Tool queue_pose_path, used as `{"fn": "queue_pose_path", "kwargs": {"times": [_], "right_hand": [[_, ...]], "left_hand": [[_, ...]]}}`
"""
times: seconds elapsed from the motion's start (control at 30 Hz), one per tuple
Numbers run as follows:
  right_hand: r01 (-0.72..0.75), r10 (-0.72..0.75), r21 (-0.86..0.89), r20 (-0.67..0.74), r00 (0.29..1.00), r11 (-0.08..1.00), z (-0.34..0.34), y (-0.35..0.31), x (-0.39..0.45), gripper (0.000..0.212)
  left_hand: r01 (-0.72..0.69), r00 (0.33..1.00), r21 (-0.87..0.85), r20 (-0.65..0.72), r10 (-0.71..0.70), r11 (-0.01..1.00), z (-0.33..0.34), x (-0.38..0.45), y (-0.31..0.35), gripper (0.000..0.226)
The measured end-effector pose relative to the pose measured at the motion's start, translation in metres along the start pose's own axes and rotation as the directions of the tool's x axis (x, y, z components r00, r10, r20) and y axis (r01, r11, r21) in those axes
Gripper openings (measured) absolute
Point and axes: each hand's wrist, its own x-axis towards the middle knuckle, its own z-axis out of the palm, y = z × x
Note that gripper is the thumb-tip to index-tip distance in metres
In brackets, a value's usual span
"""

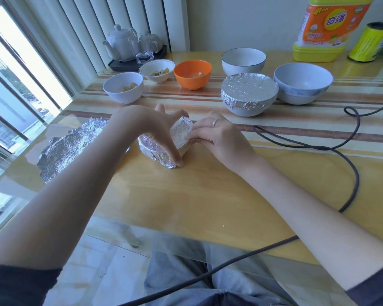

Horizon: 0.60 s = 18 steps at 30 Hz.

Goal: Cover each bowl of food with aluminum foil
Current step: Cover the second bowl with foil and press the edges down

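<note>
A: What is seen around the work area?

B: Along the far side of the table [208, 191], three uncovered bowls holding bits of food are lined up: a white bowl [123, 87], a rimmed bowl [157, 71] and an orange bowl [192, 74]. To their right, a foil-covered bowl [249, 93] is set between a white bowl with a dark rim [243, 60] behind it and a grey bowl [303, 82] just beside it. A tea set [131, 46] on a dark tray is placed at the far left corner, and a yellow detergent bottle [327, 29] and a yellow-green canister [369, 43] are seen at the far right. A dark cable [349, 151] is looped across the right side of the table and over the near edge.

A: Is anything in the way?

B: A crumpled foil sheet [73, 146] is spread on the table to the left, partly hidden under the left forearm. The cable lies well apart from the hands.

A: Where is the bowl being wrapped?

B: The small bowl [161, 144], already under foil, is found at the middle of the table, between the two hands and tipped toward the right.

A: How is it held?

B: It is gripped from above by the left hand [157, 127], with the fingers spread and curled over the rim and the thumb pressed down at its near side. The foil on its top is pinched at the right edge by the fingertips of the right hand [217, 138], on which a ring is worn.
</note>
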Motion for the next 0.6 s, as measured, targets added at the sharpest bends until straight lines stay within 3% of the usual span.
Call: {"fn": "queue_pose_path", "kwargs": {"times": [0.1,0.2,0.27,0.33,0.4,0.5,0.6], "right_hand": [[-0.03,0.035,-0.072,0.063,0.997,0.997,-0.008,0.002,0.0,0.026],[-0.247,0.25,-0.086,0.018,0.968,0.965,-0.014,-0.009,-0.007,0.034],[-0.462,0.462,-0.032,-0.016,0.887,0.886,-0.016,-0.023,-0.017,0.027],[-0.59,0.588,0.004,0.087,0.804,0.807,-0.012,-0.038,-0.026,0.026],[-0.63,0.618,0.008,0.18,0.765,0.777,-0.005,-0.05,-0.027,0.04],[-0.601,0.616,-0.146,0.271,0.739,0.786,0.003,-0.06,-0.02,0.059],[-0.577,0.612,-0.205,0.222,0.759,0.79,0.008,-0.061,-0.015,0.05]], "left_hand": [[0.05,0.998,0.056,0.027,-0.052,0.997,-0.003,-0.009,-0.001,0.152],[0.005,1.0,0.047,-0.018,-0.004,0.999,-0.008,-0.018,-0.015,0.153],[-0.115,0.991,-0.016,-0.063,0.114,0.993,-0.01,-0.016,-0.024,0.156],[-0.268,0.96,-0.006,-0.086,0.266,0.963,-0.008,-0.009,-0.023,0.152],[-0.35,0.936,-0.043,-0.054,0.348,0.936,-0.006,-0.002,-0.018,0.137],[-0.358,0.934,-0.077,-0.027,0.357,0.93,-0.001,0.0,-0.013,0.103],[-0.351,0.936,-0.081,-0.024,0.35,0.933,0.0,0.0,-0.012,0.092]]}}
